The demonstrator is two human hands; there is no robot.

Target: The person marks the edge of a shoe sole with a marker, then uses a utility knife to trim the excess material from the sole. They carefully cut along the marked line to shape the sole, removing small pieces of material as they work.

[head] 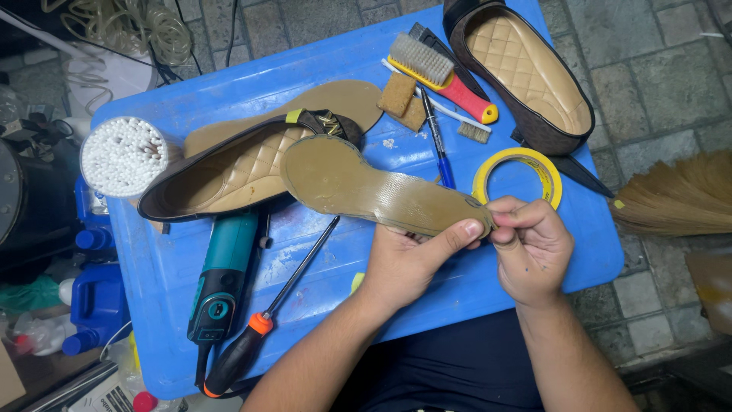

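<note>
Hands (pixel 404 263) (pixel 530 244) pinch sole (pixel 366 187) heel end.

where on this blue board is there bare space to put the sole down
Bare blue board lies along the near left edge beside the grinder, and between the screwdriver and the left hand. Also the far left corner above the loose sole. Crowded: brushes, tape roll, shoes.

a white printed package (pixel 103 395) lies at the bottom left, beside blue jugs (pixel 95 301).
</note>
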